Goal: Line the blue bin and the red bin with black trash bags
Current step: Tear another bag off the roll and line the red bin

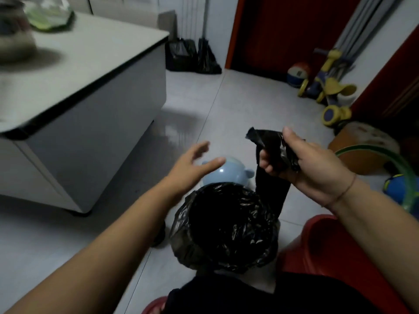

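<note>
From the head camera we look down at a tiled floor (238,105) and at both of our bare arms reaching forward. Our right hand (317,168) is closed around a bunched black trash bag (275,152): the thumb lies over the top of the crumpled plastic, the fingers curl under it, and the rest of the bag hangs straight down from the fist as a flat dark strip. That strip drops just beside the right edge of the lined bin (226,225), which stands on the floor between our arms; a black liner fills this bin and folds over its rim all around, so the bin's own colour is hidden by the plastic. Our left hand (192,166) is open, fingers spread and slightly blurred, holding nothing; it hovers above the far left side of the lined bin and in front of a pale blue lid (229,173) with small ear-like knobs that shows just behind the bin. The red bin (322,245) sits low at the right, close under our right forearm, unlined, its rim just beside the lined bin. A grey cabinet (95,105) stands to the left.
</note>
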Demonstrator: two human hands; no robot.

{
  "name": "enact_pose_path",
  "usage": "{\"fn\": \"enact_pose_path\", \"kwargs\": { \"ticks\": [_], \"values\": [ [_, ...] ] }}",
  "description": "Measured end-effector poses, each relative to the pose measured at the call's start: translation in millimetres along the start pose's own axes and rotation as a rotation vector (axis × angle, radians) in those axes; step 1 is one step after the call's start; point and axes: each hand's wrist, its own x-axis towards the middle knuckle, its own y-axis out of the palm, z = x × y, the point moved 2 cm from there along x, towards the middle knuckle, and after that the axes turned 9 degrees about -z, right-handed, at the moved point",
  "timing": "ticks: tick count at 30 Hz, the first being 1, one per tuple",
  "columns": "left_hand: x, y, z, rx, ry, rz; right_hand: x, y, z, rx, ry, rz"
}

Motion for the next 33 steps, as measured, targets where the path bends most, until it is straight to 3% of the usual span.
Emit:
{"fn": "enact_pose_path", "kwargs": {
  "ticks": [1,4,6,8,12,17,20,25,33],
  "values": [
    [-4.9,15.7,-16.3,-0.083,-0.109,0.059,-6.0,-1.2,17.3,0.027,-0.036,0.005],
    [-28.6,58.2,-39.9,-0.362,-0.651,0.261,-26.4,-5.0,66.6,0.095,-0.136,0.071],
    [-43.0,76.2,-46.0,-0.348,-0.765,0.359,-42.5,-9.0,93.9,0.145,-0.179,0.138],
    [-50.1,83.9,-49.3,-0.267,-0.699,0.337,-57.8,-14.2,116.7,0.164,-0.220,0.194],
    [-43.6,78.8,-40.7,-0.256,-0.456,0.122,-80.1,-26.6,150.8,0.199,-0.296,0.306],
    [-43.1,75.1,-34.2,-0.242,-0.182,0.171,-90.1,-38.4,170.9,0.170,-0.363,0.379],
    [-47.9,73.1,-38.5,-0.304,-0.192,0.179,-88.1,-44.8,172.6,0.115,-0.382,0.350],
    [-49.1,72.7,-48.0,-0.359,-0.205,0.224,-69.3,-61.4,154.0,0.011,-0.355,0.093],
    [-40.8,76.2,-92.9,-0.627,-0.325,0.062,-44.3,-58.2,51.9,-0.197,-0.149,-0.023]
  ]
}}
